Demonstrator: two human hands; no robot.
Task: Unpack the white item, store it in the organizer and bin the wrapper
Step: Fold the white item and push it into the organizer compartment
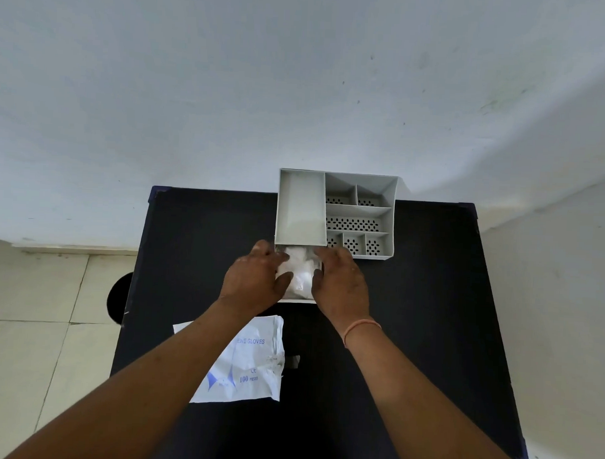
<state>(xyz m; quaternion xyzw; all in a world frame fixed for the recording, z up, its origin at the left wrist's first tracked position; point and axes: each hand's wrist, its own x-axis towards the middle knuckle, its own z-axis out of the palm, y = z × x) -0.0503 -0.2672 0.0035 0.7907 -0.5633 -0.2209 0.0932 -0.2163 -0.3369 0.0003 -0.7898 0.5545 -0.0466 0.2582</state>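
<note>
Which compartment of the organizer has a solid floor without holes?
The tall left compartment of the organizer; all compartments to its right have perforated floors.

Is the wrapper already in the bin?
No, the wrapper lies flat on the black table near the left forearm, and the dark round bin stands on the floor beside it.

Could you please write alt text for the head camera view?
Both hands, left and right, press white gloves into a drawer of the grey organizer on a black table; the wrapper lies nearer.
</note>
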